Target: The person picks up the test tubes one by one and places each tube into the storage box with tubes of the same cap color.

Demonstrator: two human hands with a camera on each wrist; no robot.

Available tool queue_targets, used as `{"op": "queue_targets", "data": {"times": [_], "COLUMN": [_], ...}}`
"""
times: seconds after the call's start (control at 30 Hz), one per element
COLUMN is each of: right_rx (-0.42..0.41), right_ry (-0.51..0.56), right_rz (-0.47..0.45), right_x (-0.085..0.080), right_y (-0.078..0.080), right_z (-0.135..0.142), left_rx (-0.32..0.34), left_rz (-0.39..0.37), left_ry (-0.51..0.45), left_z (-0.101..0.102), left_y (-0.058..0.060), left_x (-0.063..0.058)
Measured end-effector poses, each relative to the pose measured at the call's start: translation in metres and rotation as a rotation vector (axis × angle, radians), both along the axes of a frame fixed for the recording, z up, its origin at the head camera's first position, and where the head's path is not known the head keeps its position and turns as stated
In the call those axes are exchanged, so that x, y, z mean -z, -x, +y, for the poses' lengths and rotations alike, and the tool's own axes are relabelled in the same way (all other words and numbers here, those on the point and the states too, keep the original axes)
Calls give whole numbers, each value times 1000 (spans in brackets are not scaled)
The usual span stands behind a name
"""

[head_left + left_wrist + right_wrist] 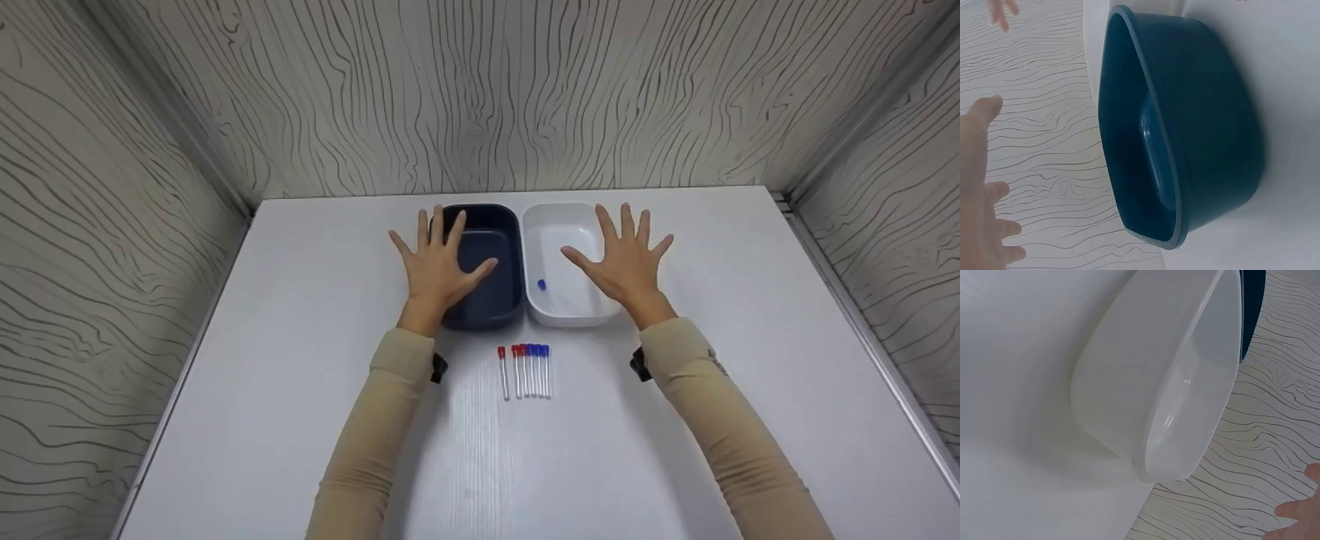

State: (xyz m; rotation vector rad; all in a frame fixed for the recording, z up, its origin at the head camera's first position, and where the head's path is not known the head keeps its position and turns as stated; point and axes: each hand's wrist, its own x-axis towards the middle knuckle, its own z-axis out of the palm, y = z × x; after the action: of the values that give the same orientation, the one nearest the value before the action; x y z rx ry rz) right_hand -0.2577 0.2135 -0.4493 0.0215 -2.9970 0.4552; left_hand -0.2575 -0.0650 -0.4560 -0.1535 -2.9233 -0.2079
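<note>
Two hands, fingers wide apart

Arms forward, fingers splayed on left grip and right grip

White table in front of you. On it you've got a dark bin at left, white bin right beside it. Nearer you, six tubes in a row, caps toward the bins: three red-capped tubes, leftmost slightly apart, then three blue-capped tubes.
</note>
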Motion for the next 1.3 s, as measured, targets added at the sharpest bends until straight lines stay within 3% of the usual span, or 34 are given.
{"op": "queue_targets", "data": {"times": [0.3,0.57,0.8,1.17,1.3], "right_rx": [-27,-130,-182,-255,-294], "right_ry": [33,142,240,259,264], "right_rz": [86,185,170,112,84], "right_x": [8,21,29,44,52], "right_y": [-12,-29,-46,-70,-77], "right_z": [-7,-19,-27,-40,-43], "left_rx": [21,33,79,92,85], "left_rz": [35,202,302,243,180], "left_ry": [-86,-227,-374,-502,-630], "left_z": [-4,-15,-26,-41,-48], "left_y": [-10,-18,-26,-36,-35], "left_x": [4,15,32,63,78]}}
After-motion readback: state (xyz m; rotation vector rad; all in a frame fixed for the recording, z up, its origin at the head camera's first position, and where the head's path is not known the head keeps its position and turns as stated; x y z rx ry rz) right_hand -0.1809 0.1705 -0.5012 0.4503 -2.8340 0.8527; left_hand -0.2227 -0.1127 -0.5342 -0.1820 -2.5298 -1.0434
